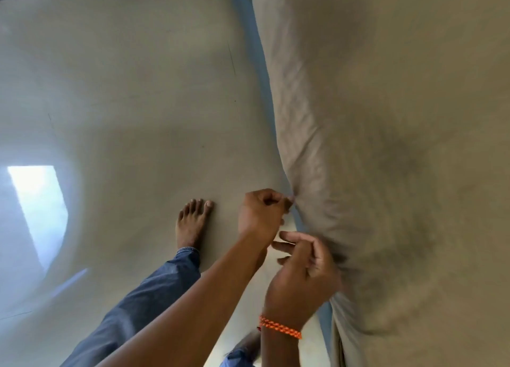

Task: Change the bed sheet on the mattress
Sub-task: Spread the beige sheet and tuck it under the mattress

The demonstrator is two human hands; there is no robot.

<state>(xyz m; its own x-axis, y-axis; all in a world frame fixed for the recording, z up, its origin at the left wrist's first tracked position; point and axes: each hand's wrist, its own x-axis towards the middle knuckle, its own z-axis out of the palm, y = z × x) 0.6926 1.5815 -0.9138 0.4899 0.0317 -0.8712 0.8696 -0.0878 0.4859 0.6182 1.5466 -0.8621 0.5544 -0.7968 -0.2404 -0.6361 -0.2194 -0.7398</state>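
While the left hand (262, 212) pinches the beige bed sheet (311, 134) at the mattress (414, 118) side edge and the right hand (303, 270) hovers beside it, fingers loosely spread (holding nothing), pull evenly along that edge, probably avoiding bunching.

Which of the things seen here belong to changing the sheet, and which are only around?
Belong to the job: sheet, mattress edge, left hand pinching the sheet, right hand beside it.

Only around: floor, light patch, wrist thread.
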